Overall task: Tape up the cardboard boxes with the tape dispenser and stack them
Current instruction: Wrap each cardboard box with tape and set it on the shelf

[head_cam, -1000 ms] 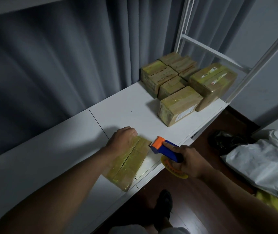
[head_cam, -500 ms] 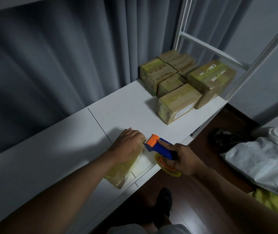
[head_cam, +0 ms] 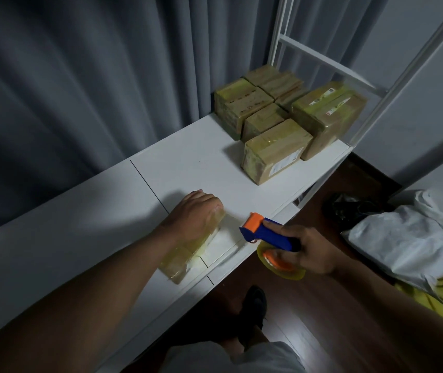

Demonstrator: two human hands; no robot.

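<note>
Fingers, 2 hands: left hand (head_cam: 194, 211) curled over the far end of the box (head_cam: 188, 249), pressing it to the white table (head_cam: 80, 224); right hand (head_cam: 305, 249) clenched round the tape dispenser (head_cam: 267, 234).

Left to right: my box lies near the table's front edge, glossy with tape, partly hidden under my forearm. Dispenser sits just right of it, orange roller toward the box, not touching it, yellowish roll under my palm. Far right, 6 or so taped boxes (head_cam: 277, 149) grouped by the white rack (head_cam: 371, 122), well apart. Step in hand, as I judge it: lay another strip. Advice: keep weight on the box, set the roller flat on the seam, pull straight, then cut cleanly.
</note>
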